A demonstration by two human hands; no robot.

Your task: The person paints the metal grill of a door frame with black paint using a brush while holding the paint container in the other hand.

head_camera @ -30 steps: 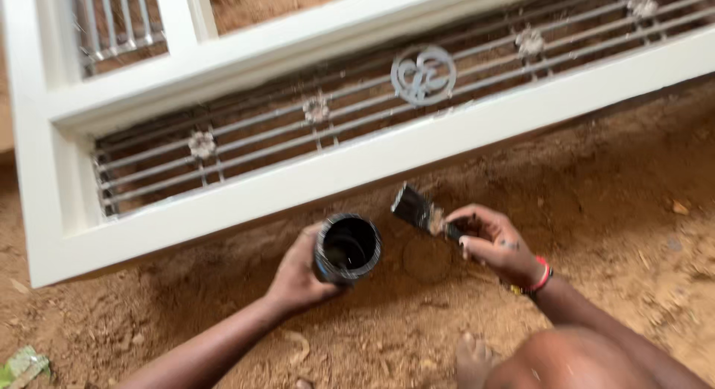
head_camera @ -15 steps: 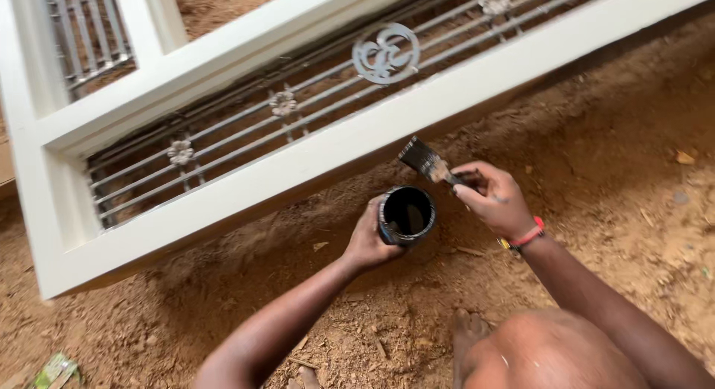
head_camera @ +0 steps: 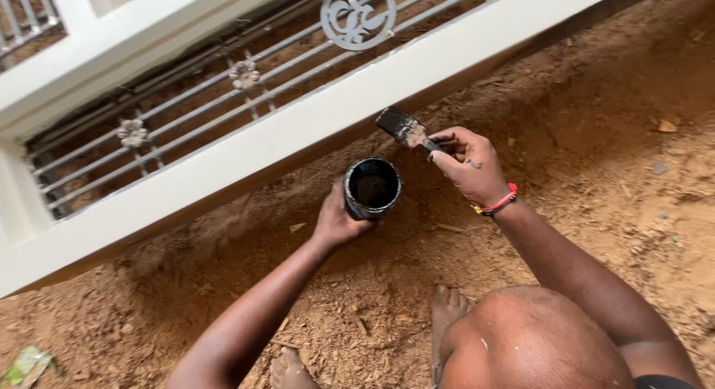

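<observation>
Paint tin (head_camera: 372, 186) sits frame centre, mouth up, left hand (head_camera: 337, 221) wrapped round its lower-left side. Brush (head_camera: 406, 128) just upper-right of the tin, pinched in right hand (head_camera: 469, 165), bristles pointing upper left toward white frame rail (head_camera: 298, 136).

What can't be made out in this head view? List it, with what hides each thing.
- Level of paint in the black can: the inside is too dark to tell.
- Brush handle: covered by the right hand.
- Left hand fingers: wrapped behind the can.
- White frame and its metal grille: cut off by the top and left edges.
</observation>
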